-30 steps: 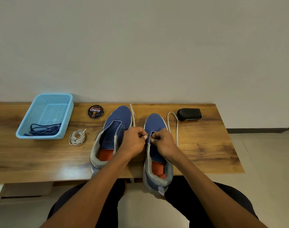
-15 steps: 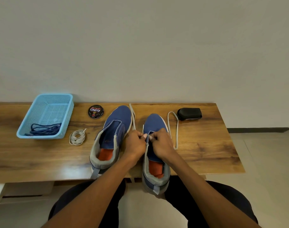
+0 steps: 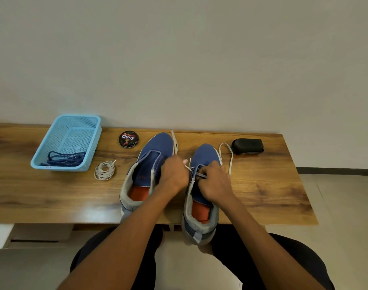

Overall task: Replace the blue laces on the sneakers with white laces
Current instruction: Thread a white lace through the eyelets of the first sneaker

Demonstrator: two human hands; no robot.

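Two blue sneakers are sitting side by side on the wooden table [image 3: 262, 195], both with their long axis running from the person toward the wall, toes pointing at the wall and heels facing the person. The left sneaker [image 3: 151, 164] is lying wholly on the table, angled a little so its toe is leaning to the right; it is carrying no lace. The right sneaker [image 3: 204, 155] is hanging its heel over the near table edge.

The left hand [image 3: 174, 174] is hovering between the two shoes with its fingers curled, pinching an end of the white lace [image 3: 231, 160] at the right sneaker's eyelet row. The right hand [image 3: 216, 183] is resting on that sneaker's throat, its fingers bent around another part of the same lace. One loose end is trailing off in a loop on the table just right of the toe, and the other is lying between the two toes, stretching toward the wall.

A second white lace, coiled [image 3: 105, 170], is lying left of the sneakers. Beyond it a light blue basket [image 3: 90, 143] is holding the blue laces [image 3: 63, 159]. A round polish tin [image 3: 128, 139] is sitting near the left toe, and a black object [image 3: 248, 145] is lying at the far right.
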